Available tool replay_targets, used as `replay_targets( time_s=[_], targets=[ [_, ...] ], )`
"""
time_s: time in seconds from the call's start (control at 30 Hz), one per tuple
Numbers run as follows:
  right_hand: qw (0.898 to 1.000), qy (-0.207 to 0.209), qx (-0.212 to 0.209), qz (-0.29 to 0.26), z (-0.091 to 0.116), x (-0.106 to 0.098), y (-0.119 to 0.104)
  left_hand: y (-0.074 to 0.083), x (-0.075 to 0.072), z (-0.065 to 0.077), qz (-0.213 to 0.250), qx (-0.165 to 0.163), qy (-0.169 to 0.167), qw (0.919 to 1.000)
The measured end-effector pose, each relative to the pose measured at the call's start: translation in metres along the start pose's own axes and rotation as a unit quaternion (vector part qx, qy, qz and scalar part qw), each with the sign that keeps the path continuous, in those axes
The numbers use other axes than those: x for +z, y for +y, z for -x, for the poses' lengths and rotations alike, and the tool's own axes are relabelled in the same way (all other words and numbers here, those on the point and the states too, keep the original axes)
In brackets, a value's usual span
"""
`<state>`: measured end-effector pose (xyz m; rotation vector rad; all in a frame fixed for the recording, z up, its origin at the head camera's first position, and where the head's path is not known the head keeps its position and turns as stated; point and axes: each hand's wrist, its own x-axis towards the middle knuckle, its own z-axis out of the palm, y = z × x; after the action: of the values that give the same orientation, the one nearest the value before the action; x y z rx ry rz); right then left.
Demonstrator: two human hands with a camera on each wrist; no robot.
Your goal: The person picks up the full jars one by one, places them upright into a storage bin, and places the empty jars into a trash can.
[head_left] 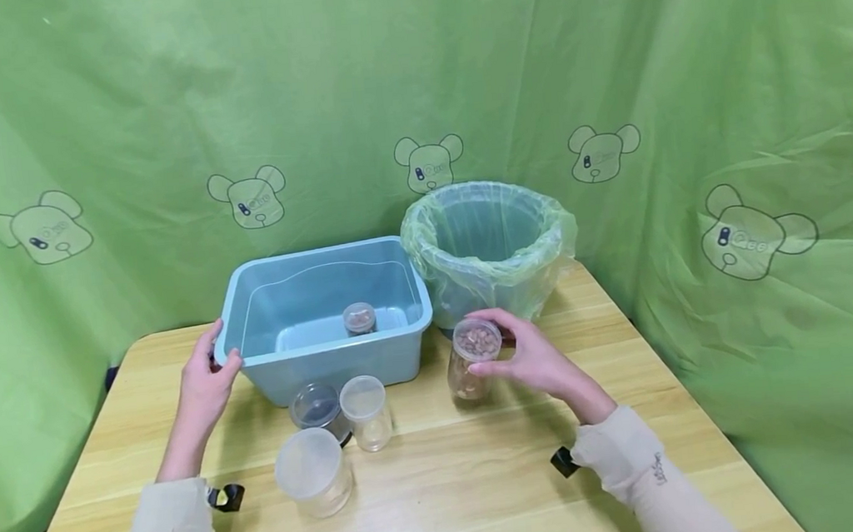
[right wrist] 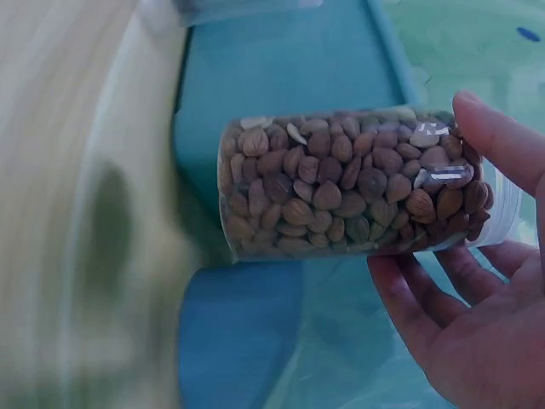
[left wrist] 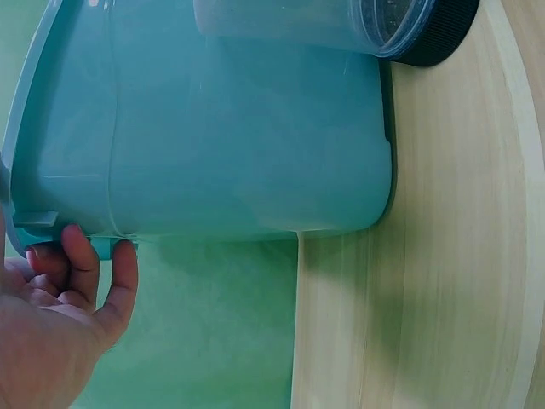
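Observation:
My right hand [head_left: 527, 358] holds a clear jar of brown, almond-like nuts [right wrist: 349, 183], thumb on one side and fingers on the other near its pale lid. The jar is upright in front of the bin, and its base appears to be off the table in the right wrist view. At the left end of a blue plastic tub [head_left: 336, 365], my left hand [head_left: 206, 379] grips the rim, fingers curled at its edge [left wrist: 81, 264]. Inside the tub is a smaller lidded jar [head_left: 359, 318] with brown contents.
A bin [head_left: 490, 269] lined with a thin green bag stands right of the tub. Before the tub are a wide clear jar [head_left: 313, 467], a narrow one [head_left: 367, 413] and one on a black lid [head_left: 317, 406]. A green curtain [head_left: 337, 81] surrounds the wooden table [head_left: 445, 498].

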<state>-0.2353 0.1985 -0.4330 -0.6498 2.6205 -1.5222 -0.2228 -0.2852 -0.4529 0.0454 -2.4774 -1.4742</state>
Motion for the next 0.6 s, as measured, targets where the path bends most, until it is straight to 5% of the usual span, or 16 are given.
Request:
replay_targets(
  time_s=[0.6],
  targets=[
    [0.998,0.035,-0.05,-0.028,-0.022,-0.018,-0.081,-0.002,0.001,-0.002,0.035,-0.007,-0.005,0.9994]
  ],
)
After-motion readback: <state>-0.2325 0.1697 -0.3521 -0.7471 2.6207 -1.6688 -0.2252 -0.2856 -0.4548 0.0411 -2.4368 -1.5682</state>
